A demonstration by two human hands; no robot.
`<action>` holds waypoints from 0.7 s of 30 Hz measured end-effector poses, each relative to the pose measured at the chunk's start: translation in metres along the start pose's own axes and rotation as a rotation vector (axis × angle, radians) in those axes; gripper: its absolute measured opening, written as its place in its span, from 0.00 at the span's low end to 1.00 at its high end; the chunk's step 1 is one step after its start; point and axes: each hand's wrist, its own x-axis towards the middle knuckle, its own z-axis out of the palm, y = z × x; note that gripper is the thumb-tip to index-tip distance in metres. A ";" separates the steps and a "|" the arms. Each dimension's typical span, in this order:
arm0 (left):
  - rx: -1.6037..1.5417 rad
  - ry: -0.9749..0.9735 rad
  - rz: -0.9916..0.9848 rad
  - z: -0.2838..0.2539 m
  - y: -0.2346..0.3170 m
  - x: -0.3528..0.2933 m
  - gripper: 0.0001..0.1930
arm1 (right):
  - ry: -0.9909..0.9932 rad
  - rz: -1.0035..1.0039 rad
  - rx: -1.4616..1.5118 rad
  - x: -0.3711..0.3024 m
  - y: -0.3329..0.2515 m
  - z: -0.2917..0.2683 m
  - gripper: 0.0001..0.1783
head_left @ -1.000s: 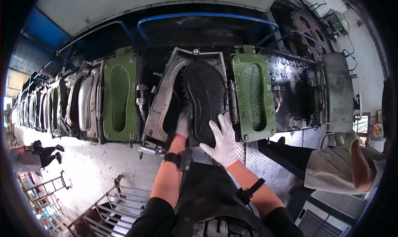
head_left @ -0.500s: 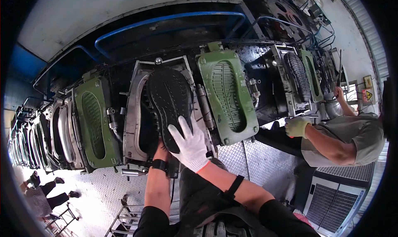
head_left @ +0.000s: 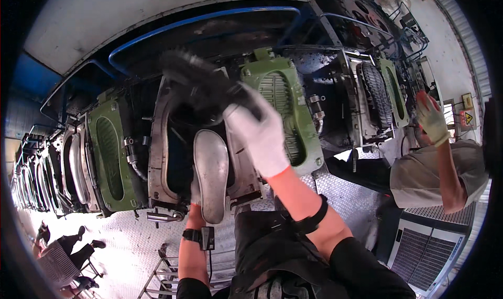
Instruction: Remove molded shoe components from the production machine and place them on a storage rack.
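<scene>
A black shoe (head_left: 209, 92), smeared by motion, is in my white-gloved right hand (head_left: 259, 134), whose fingers curl over its near end. Below it a bare silver metal shoe last (head_left: 212, 176) points toward me, tilted up out of the open grey metal mould (head_left: 159, 168). My left hand (head_left: 194, 190) is at the left side of the last, low down, mostly behind it, so its fingers are hidden. Green mould plates with sole-shaped hollows flank the mould, one on the right (head_left: 277, 108) and one on the left (head_left: 111, 157).
Further moulds and lasts (head_left: 73, 165) run off to the left. Another mould with a black sole (head_left: 374, 95) stands to the right. Blue rails (head_left: 204, 21) curve behind the line. A gloved co-worker (head_left: 437, 176) is at the right, near a grey ventilated cabinet (head_left: 427, 252). Another person (head_left: 60, 259) sits at lower left.
The black shoe, sole up over the mould before, has come off the last and moved away from me with my right hand. The silver last now shows bare. The co-worker's gloved hand has risen.
</scene>
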 end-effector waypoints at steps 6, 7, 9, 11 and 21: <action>-0.101 0.071 0.004 0.037 0.053 0.027 0.31 | -0.061 0.451 0.922 -0.037 0.007 -0.089 0.25; -0.125 0.094 0.020 0.049 0.071 0.025 0.31 | 0.017 0.551 1.013 -0.050 0.003 -0.100 0.28; -0.166 0.116 0.040 0.084 0.103 0.027 0.31 | 0.103 0.631 0.987 -0.074 -0.002 -0.136 0.30; -0.201 0.131 0.073 0.107 0.114 0.031 0.31 | 0.124 0.612 0.980 -0.095 0.001 -0.177 0.31; -0.106 0.462 0.138 0.085 -0.081 -0.129 0.19 | 0.438 0.203 0.937 -0.102 -0.054 -0.391 0.31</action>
